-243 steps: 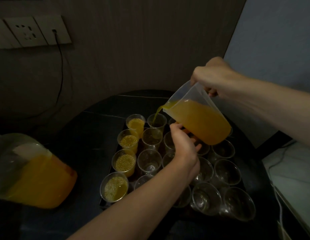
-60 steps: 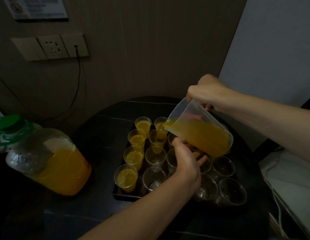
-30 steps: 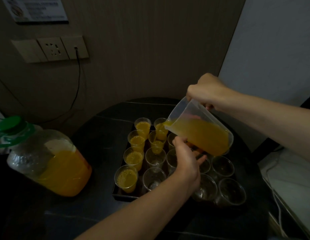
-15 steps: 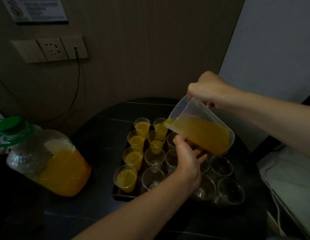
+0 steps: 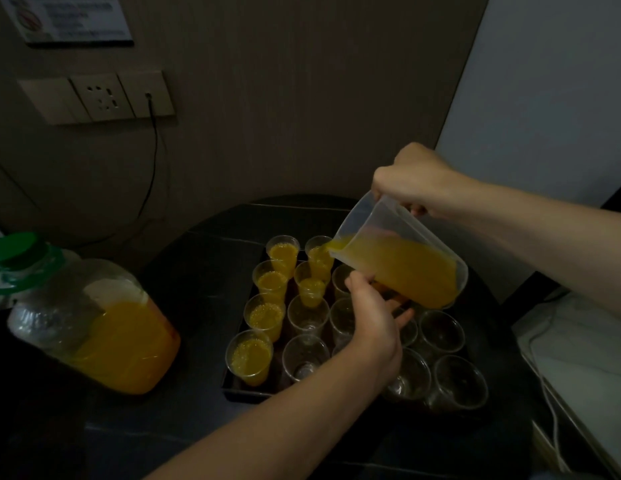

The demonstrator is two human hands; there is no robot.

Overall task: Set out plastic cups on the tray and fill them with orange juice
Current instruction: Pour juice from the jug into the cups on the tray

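A dark tray (image 5: 248, 393) on the black round table holds several clear plastic cups. The left column of cups (image 5: 257, 356) is filled with orange juice, and two far cups in the second column (image 5: 311, 287) hold juice too. The other cups (image 5: 456, 381) are empty. My right hand (image 5: 418, 180) grips the handle of a clear plastic jug (image 5: 402, 261), tilted with its spout over the far cups and half full of juice. My left hand (image 5: 373, 327) supports the jug from below with its fingers against the underside.
A large clear juice bottle (image 5: 104, 327) with a green cap leans on the table's left side, partly full. A wall socket (image 5: 104, 98) with a plugged cable is behind. A white surface (image 5: 579, 358) with cords lies at the right.
The juice level in the second cup of the second column has risen a little. Both hands and the jug have stayed in about the same place, still tilted.
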